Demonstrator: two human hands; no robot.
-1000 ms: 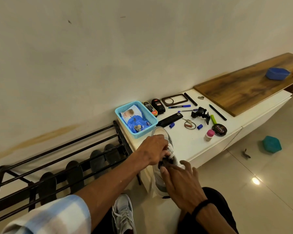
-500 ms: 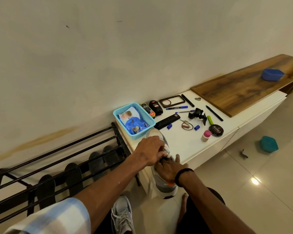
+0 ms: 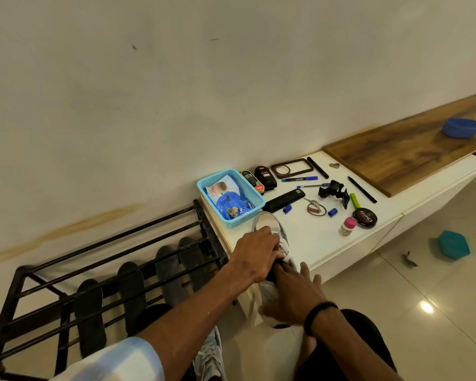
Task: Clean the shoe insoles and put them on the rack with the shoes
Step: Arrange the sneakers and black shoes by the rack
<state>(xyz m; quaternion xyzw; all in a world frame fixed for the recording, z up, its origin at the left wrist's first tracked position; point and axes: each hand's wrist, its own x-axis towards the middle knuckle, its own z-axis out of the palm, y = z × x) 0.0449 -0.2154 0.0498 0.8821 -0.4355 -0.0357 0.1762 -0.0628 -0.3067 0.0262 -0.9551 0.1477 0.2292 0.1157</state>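
I see my left hand (image 3: pixel 256 254) clamped over the top of a white shoe (image 3: pixel 270 229) that lies at the near left edge of the white surface (image 3: pixel 313 237), its toe pointing far toward the wall. The fingers of that hand curl around the laces and the collar, gripping the shoe. My right hand (image 3: pixel 289 292) comes in from the near side, with its fingers pushed down into the shoe's opening, where something dark sits; I cannot tell whether they are clenched on anything in there. A black band circles the right wrist.

Left of the surface stands a black rack (image 3: pixel 99 273), and four dark insoles (image 3: pixel 129 295) lean upright in a row between its bars. A second white shoe (image 3: pixel 209 356) lies on the floor near me, just below my left forearm.

Just beyond the held shoe, touching distance from its toe, sits a blue basket (image 3: pixel 256 199) with a packet inside. Right of it on the surface lie two polish bottles, a black remote, keys, pens, a black clip and a round polish tin (image 3: pixel 364 216), with a small pink-capped bottle (image 3: pixel 348 226) just beside the tin. Far right, a wooden board (image 3: pixel 396 155) carries a blue dish (image 3: pixel 460 127). A teal block (image 3: pixel 452 244) rests on the tiled floor to the right.
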